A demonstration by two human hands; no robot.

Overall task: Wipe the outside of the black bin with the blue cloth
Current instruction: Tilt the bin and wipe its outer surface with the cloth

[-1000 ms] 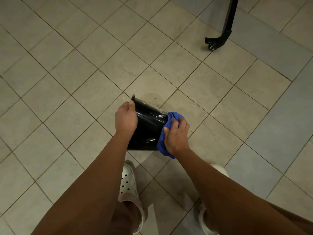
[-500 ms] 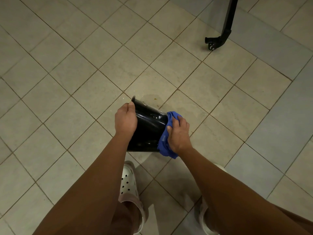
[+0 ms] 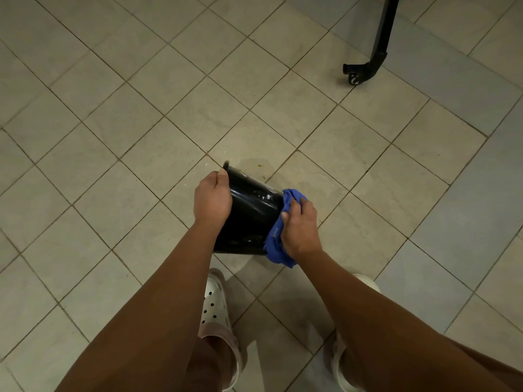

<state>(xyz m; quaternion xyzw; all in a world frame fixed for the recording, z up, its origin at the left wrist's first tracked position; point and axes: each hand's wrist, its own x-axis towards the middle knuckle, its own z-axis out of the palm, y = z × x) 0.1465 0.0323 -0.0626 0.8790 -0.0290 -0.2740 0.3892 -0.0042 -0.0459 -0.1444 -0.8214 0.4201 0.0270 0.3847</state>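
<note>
While you bend over the tiled floor (image 3: 141, 137), the black bin (image 3: 252, 216) lies tipped on its side just ahead of your white clogs (image 3: 215, 304), its rim toward your left and its far end toward your right; whether it rests on the tiles or is held just off them cannot be told. Pale square tiles with dark grout run diagonally on every side of the bin, and a band of grey-blue tiles (image 3: 467, 193) begins well to its right. A few small yellowish specks (image 3: 259, 165) sit on the tile just beyond the bin, and far beyond it to the right stands a black furniture leg (image 3: 376, 52) ending in a castor. Your left hand (image 3: 212, 198) grips the bin at the rim, fingers curled over the edge. Your right hand (image 3: 300, 230) has its fingers bent around the bunched blue cloth (image 3: 276, 250) and presses it against the bin's right end, where the cloth hangs down past the wall. Compared with a second ago, your right hand and the cloth have slid slightly rightward along the bin, baring a little more glossy black wall between your hands, while the left hand and the bin have kept their place.
</note>
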